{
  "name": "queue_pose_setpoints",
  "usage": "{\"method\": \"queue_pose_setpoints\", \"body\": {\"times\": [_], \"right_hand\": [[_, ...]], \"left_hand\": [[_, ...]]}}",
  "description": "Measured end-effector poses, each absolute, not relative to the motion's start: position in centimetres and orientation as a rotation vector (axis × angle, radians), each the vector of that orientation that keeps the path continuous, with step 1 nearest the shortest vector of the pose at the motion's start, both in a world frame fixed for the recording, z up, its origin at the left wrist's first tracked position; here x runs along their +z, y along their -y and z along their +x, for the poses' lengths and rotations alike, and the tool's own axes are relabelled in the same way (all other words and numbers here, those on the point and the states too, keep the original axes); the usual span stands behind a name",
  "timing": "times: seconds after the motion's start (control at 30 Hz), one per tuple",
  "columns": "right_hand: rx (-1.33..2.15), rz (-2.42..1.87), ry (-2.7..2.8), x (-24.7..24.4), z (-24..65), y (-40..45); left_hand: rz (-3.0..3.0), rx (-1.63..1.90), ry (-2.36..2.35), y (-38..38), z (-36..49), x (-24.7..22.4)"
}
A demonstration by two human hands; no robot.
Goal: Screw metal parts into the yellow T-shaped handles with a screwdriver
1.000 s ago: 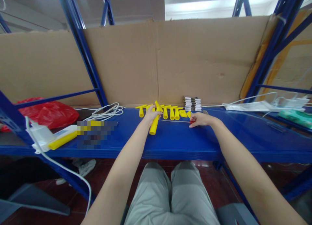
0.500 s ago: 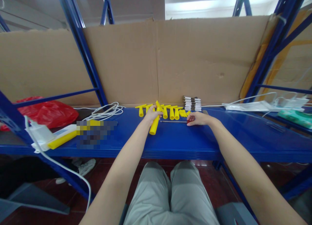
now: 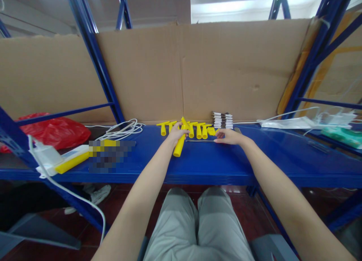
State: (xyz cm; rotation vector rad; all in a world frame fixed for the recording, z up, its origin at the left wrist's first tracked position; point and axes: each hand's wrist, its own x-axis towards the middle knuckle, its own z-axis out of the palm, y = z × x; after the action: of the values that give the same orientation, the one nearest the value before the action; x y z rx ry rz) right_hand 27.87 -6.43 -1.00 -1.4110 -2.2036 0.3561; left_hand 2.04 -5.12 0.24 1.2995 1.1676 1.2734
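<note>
Easiest way in is from the front between the left forearm (image 3: 141, 197) and right forearm (image 3: 278, 181), where the shelf (image 3: 215, 165) is open up to the rod (image 3: 200, 141), which runs from the right hand (image 3: 226, 136) toward the tube (image 3: 178, 147) in the left hand (image 3: 177, 134). Going deeper there is a pain, tbh: the yellow row (image 3: 199, 131) and stack (image 3: 223, 121) sit behind the rod, with the cardboard (image 3: 240, 68) walling off the back. Right of the right forearm there's loads of room short of the packet (image 3: 287, 123), while far left you've got the power strip (image 3: 75, 151), cable coil (image 3: 124, 129) and post (image 3: 103, 72) crowding things.
</note>
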Motion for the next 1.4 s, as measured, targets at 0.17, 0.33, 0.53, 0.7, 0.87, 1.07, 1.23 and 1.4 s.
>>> {"method": "queue_pose_setpoints", "body": {"times": [0.17,0.33,0.53,0.7,0.87,1.07,1.23,1.4], "right_hand": [[0.011,-1.127,2.149,-1.1,25.7,6.4],[-0.196,-0.979,2.236,-1.7,22.5,6.9],[-0.265,-1.02,2.309,-2.3,20.7,7.9],[-0.224,-0.994,2.312,-2.6,20.4,7.6],[-0.167,-0.981,2.243,-2.5,20.4,7.2],[-0.13,-1.023,2.229,-2.3,20.8,7.5],[-0.158,-0.996,2.277,-1.9,21.1,7.7],[-0.161,-1.002,2.325,-1.6,21.3,7.9]], "left_hand": [[1.301,1.215,-1.145,5.7,2.5,0.5],[1.326,1.112,-1.063,6.6,3.5,0.6],[1.341,1.087,-1.016,6.5,3.9,0.1],[1.358,1.129,-0.994,6.2,4.1,-0.2],[1.426,1.124,-0.962,6.6,4.3,-0.1],[1.52,1.087,-0.905,6.8,4.3,0.0],[1.563,1.05,-0.908,6.8,4.1,0.0],[1.571,1.02,-0.908,6.8,4.0,-0.1]]}}
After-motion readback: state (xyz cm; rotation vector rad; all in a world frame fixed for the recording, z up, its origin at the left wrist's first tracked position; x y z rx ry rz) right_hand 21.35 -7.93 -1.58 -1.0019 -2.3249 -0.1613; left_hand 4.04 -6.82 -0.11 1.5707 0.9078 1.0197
